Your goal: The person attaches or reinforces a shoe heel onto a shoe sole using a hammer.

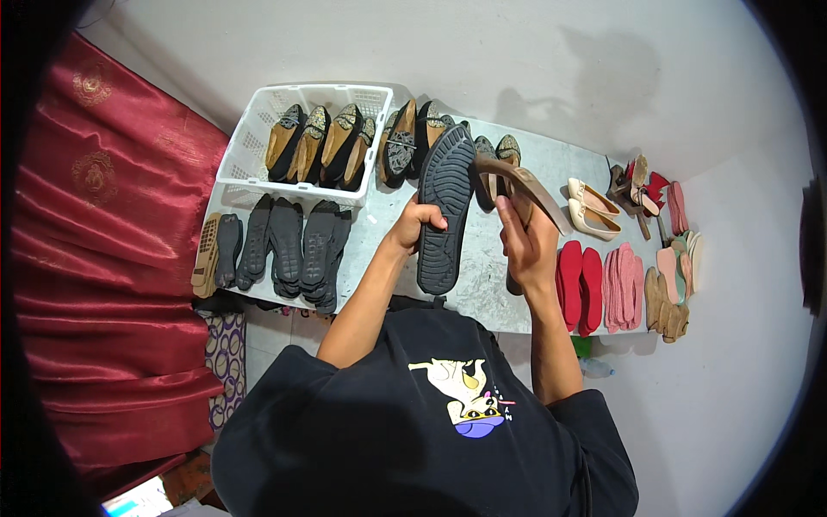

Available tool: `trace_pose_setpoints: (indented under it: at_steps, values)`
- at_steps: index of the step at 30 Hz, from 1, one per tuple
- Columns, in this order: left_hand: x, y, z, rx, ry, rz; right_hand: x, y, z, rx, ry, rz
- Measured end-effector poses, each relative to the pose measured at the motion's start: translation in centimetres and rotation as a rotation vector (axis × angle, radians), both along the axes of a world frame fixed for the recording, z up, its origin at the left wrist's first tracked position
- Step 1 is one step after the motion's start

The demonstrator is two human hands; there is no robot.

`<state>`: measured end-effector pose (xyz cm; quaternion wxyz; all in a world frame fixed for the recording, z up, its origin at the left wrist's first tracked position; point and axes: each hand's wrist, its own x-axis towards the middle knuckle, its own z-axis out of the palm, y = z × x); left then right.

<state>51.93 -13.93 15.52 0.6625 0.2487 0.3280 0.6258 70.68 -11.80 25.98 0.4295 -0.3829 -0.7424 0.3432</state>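
Observation:
My left hand [415, 226] grips a shoe [445, 211] by its side. Its black ridged sole faces up, and the toe points toward the wall. In my right hand [531, 246] is a hammer [538, 194] with a curved brownish head, slightly blurred. The head hangs just right of the shoe's toe; whether they touch I cannot tell. The handle's end shows below my fingers. Both hands are over the grey table [478, 302]. Behind the held shoe stand several black flats [399, 146], some with glittery toes.
A white plastic basket [301, 194] holds several flats at the back left. Black soles [284, 246] lie in front of it. Rightward are cream shoes [594, 221], red soles [579, 284], pink soles [624, 284] and tan pieces [663, 306]. A red curtain [129, 258] hangs at the left.

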Motion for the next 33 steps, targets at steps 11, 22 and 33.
trace_pose_setpoints:
  at_steps: [11,22,33]
  values:
    - [0.5,-0.5,0.4,-0.026,0.014,-0.05,-0.6,3.2,1.0,-0.051,0.028,0.048]
    - [0.0,-0.4,0.2,-0.041,0.042,-0.064,-1.6,2.7,2.6,0.025,-0.091,0.09]
    - [-0.5,-0.7,0.8,-0.015,0.042,0.017,-1.4,-1.3,2.0,0.012,-0.118,0.11]
